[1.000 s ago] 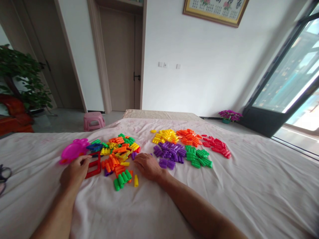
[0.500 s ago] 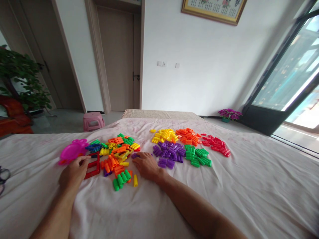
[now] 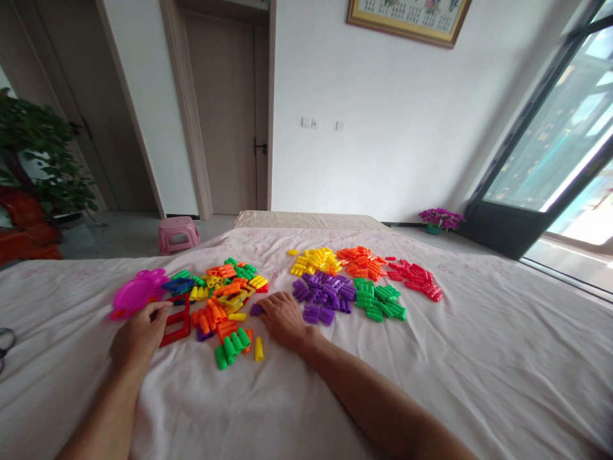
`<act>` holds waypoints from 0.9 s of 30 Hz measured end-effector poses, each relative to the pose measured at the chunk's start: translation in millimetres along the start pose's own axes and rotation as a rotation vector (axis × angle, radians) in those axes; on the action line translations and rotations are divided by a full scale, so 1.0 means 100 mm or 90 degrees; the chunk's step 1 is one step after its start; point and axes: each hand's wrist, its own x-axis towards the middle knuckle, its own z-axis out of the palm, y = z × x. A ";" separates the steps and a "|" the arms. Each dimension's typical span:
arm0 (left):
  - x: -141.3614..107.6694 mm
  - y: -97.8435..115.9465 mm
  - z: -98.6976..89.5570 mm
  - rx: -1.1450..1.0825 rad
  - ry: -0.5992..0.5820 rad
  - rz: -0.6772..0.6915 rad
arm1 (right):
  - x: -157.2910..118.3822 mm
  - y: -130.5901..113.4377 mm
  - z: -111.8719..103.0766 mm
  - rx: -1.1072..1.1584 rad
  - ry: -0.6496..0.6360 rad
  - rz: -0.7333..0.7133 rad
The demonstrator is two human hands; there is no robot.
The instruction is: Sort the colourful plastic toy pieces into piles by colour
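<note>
On the left, my left hand (image 3: pixel 141 331) is closed in a pinch at the edge of a red plastic frame (image 3: pixel 186 319), partly covering it. A magenta plastic tray (image 3: pixel 134 295) with a scalloped edge lies just beyond this hand. My right hand (image 3: pixel 283 319) rests low over the cloth, fingers curled down on a purple tube-shaped block (image 3: pixel 257 310) that sticks out at their left side. Between the hands is a mixed pile of orange blocks (image 3: pixel 211 314), green blocks (image 3: pixel 233 347) and yellow blocks. Purple blocks (image 3: pixel 325 292) are heaped to the right of my right hand.
Farther right lie separate heaps of yellow blocks (image 3: pixel 316 260), orange blocks (image 3: pixel 361 263), green blocks (image 3: pixel 380 300) and red blocks (image 3: pixel 416 280). A wrinkled pale cloth (image 3: pixel 454 383) covers the surface. Dark-rimmed glasses (image 3: pixel 6 342) sit at the left edge. A pink stool (image 3: pixel 178 235) stands beyond.
My right hand has drawn slightly nearer to me, and the purple block by its fingers has shifted the same way. My left hand stays at the red frame.
</note>
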 end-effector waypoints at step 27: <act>-0.03 0.03 -0.03 -0.026 -0.006 0.000 | -0.04 0.05 0.00 0.111 0.011 -0.011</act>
